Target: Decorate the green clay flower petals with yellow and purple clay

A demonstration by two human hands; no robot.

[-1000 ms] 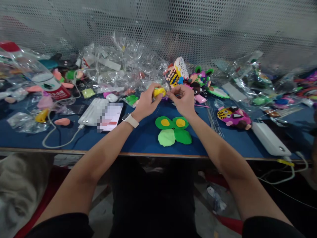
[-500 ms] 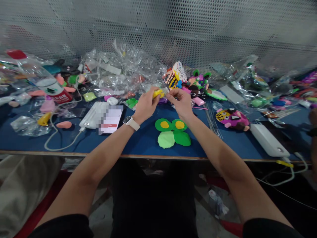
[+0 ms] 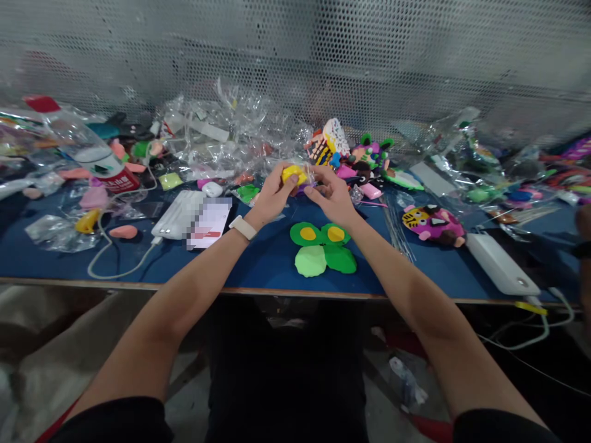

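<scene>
A lump of yellow modelling clay (image 3: pixel 293 174) sits in my left hand (image 3: pixel 271 195), the thumb pressed over its front. At its right side is a clear plastic wrapper (image 3: pixel 308 175), and the curled fingers of my right hand (image 3: pixel 335 195) grip this film. Both hands are close together above the table. Below them lies a flat clay shape of green lobes; the upper lobes carry yellow ovals (image 3: pixel 308 234), the lower left lobe (image 3: pixel 310 261) is pale green and the lower right one (image 3: pixel 340 258) darker green.
Left of my hands lie a phone (image 3: pixel 211 223), a white power bank (image 3: pixel 179 214) and a bottle (image 3: pixel 108 172). Crumpled plastic bags (image 3: pixel 240 132) pile up behind. To the right are thin wires (image 3: pixel 396 231), a purple-and-yellow clay figure (image 3: pixel 433 225) and another power bank (image 3: pixel 502 264).
My left hand has turned, showing more of the yellow clay, its thumb now across the front. My right hand's fingers have shifted slightly left, closer to it. The green shape lies unchanged.
</scene>
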